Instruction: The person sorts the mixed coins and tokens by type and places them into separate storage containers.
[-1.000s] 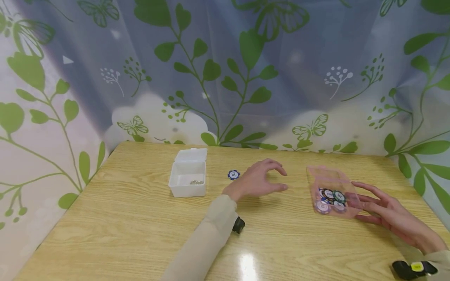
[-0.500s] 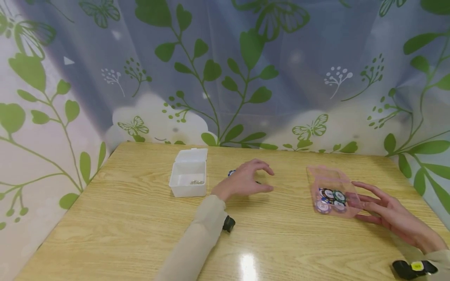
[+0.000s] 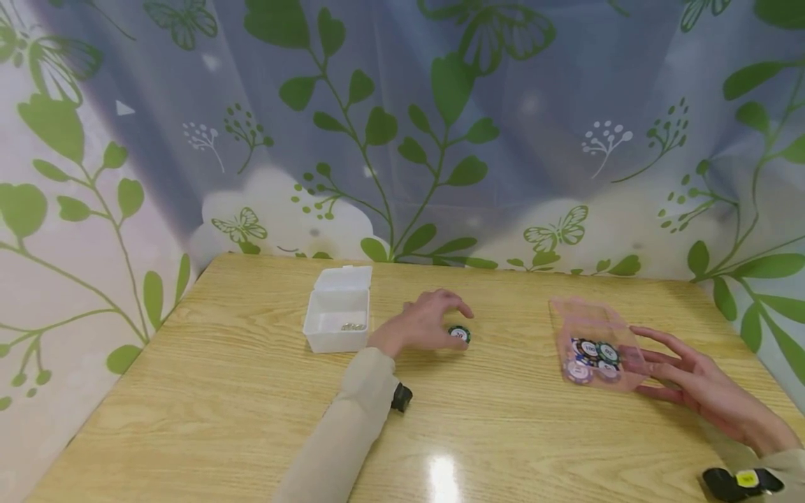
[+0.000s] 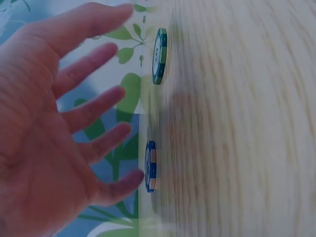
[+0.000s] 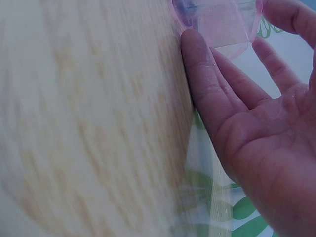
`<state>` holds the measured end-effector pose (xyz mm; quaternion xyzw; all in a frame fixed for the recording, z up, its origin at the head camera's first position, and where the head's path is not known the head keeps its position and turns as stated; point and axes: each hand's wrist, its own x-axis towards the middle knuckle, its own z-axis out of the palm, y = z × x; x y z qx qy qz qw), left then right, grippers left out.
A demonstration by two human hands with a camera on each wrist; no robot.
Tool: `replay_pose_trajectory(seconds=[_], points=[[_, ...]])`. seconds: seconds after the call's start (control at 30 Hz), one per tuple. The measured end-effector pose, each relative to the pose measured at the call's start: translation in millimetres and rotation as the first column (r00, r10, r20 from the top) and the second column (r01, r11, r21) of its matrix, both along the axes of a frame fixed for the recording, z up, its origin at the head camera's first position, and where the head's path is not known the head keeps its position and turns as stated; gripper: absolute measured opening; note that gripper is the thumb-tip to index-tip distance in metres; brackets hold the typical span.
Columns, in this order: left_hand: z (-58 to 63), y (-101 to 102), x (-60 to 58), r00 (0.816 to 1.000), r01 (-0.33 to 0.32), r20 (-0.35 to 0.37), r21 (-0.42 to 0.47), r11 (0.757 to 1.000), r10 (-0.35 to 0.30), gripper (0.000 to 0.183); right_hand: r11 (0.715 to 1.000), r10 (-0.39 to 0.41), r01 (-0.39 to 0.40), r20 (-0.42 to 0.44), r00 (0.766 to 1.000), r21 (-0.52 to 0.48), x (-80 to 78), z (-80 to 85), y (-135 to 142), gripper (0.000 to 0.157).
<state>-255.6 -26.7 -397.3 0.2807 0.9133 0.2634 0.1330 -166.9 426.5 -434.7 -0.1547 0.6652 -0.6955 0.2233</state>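
My left hand [image 3: 424,325] hovers over the table with its fingers apart and nothing in its grasp. A green poker chip [image 3: 460,334] marked 20 lies between its thumb and fingertips, seen edge-on in the left wrist view. A blue poker chip [image 4: 150,166] shows there too, but the hand hides it in the head view. At the right, a see-through pink box [image 3: 594,314] stands with its lid back and several poker chips [image 3: 589,349] inside. My right hand [image 3: 698,381] rests extended fingers [image 5: 197,59] against the box's right side.
An open white box [image 3: 337,341] stands left of my left hand, its lid tipped back, with small shiny pieces [image 3: 353,326] inside. A patterned curtain [image 3: 402,140] hangs behind the wooden table [image 3: 503,433].
My left hand has moved left, covering the blue poker chip and uncovering the green one in the head view. The right hand and the pink box have stayed in place.
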Motion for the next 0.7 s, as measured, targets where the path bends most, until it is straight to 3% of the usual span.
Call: replay_pose_trajectory(seconds=[0.4, 0.7], points=[[-3.9, 1.2, 4.3, 0.997, -0.083, -0.020, -0.173, 0.981, 0.080, 0.049, 0.999, 0.032, -0.032, -0.002, 0.999, -0.032, -1.5, -1.8, 1.2, 0.058], [-3.7, 4.6, 5.2, 0.995, -0.102, -0.026, -0.187, 0.977, 0.098, 0.042, 1.000, 0.018, -0.018, -0.009, 1.000, -0.009, -1.0, -1.3, 0.9, 0.058]])
